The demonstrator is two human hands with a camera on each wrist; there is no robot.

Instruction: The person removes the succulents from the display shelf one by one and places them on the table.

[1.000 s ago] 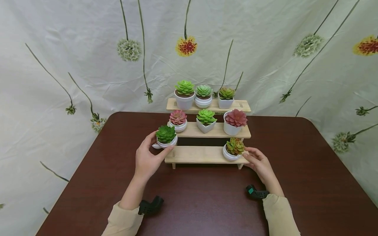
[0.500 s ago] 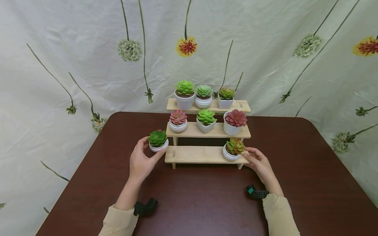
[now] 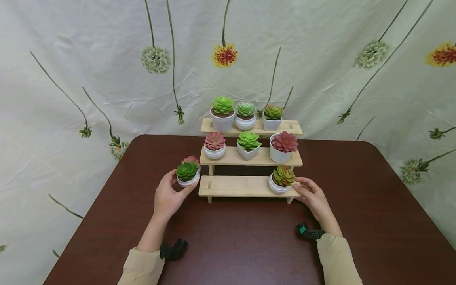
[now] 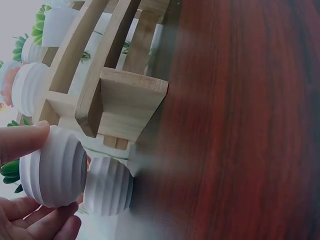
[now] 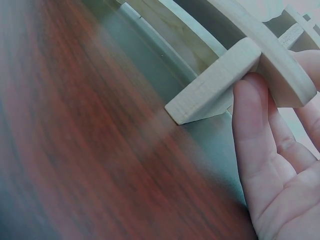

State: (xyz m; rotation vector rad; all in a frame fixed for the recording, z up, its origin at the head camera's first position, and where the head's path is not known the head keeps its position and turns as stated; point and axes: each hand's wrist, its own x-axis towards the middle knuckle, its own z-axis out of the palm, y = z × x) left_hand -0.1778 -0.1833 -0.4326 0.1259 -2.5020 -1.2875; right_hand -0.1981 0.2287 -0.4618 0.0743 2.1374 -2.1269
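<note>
My left hand (image 3: 169, 198) pinches the white ribbed pot of a dark green succulent (image 3: 187, 172) between thumb and fingers, left of the wooden plant stand (image 3: 236, 187). In the left wrist view this held pot (image 4: 55, 167) is tilted in the picture, above the table. A second white ribbed pot (image 4: 107, 186) stands right behind it, and its pink succulent (image 3: 191, 159) shows past the held one. My right hand (image 3: 315, 198) grips the right end of the bottom shelf, fingers above and below the board (image 5: 285, 75). An orange-green succulent (image 3: 284, 177) sits beside its fingertips.
On the middle shelf (image 3: 228, 160) stand a pink, a bright green and a dark red succulent. The top shelf (image 3: 290, 127) carries three green ones. A brown table (image 3: 242, 241) lies below, with a flower-print cloth (image 3: 313, 79) behind it.
My left hand has carried the dark green succulent left and down, from the bottom shelf's left end to in front of the pink one on the table. My right hand has stayed put.
</note>
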